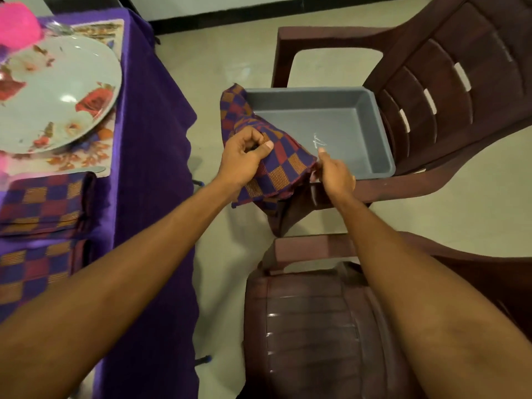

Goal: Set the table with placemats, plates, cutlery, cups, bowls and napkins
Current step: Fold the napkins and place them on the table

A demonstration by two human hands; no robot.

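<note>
At the right, two dark brown plastic chairs. The far chair turned with its slotted back to the right, with an armrest at each side. On its seat a grey plastic tray, rectangular and shallow, with a pale scratch mark on the bottom. The near chair just below it, with a ribbed seat, shiny in some places. Under both, a pale beige floor. At the top, a black skirting strip along a light wall. At the left, a purple cloth, hanging down in folds.
</note>
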